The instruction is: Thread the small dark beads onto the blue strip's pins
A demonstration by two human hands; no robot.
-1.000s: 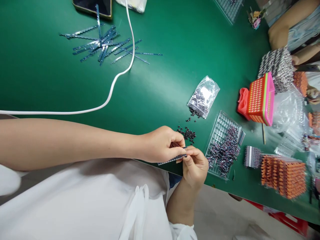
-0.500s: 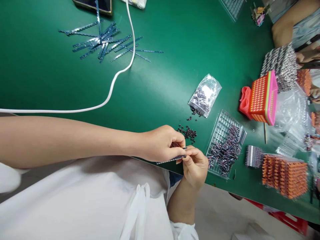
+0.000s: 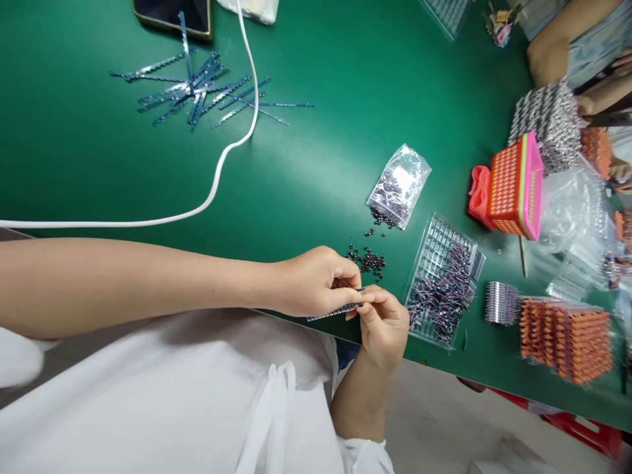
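A thin dark strip with a notched edge [image 3: 334, 314] is pinched between both hands at the table's near edge. My left hand [image 3: 316, 282], reaching in from the left, has its thumb and fingers closed on the strip. At the strip's right end, my right hand [image 3: 385, 322] pinches it, fingertips meeting those of my left hand. Small dark beads [image 3: 371, 261] lie loose just beyond the fingers. Behind them is a clear bag [image 3: 401, 185] with more dark pieces. Right of my right hand, a clear ribbed tray [image 3: 430, 247] holds a heap of thin dark pieces.
Blue strips [image 3: 200, 89] lie scattered at the upper left, near a phone [image 3: 175, 16] and a white cable [image 3: 217, 178]. A red-pink basket [image 3: 516, 187], an orange stack [image 3: 565, 339] and a silvery stack [image 3: 546, 125] stand at right. Another person's arm [image 3: 553, 56] is at the upper right.
The view has shifted slightly, so the table items appear a little further left. Both hands keep nearly the same pinch on the strip.
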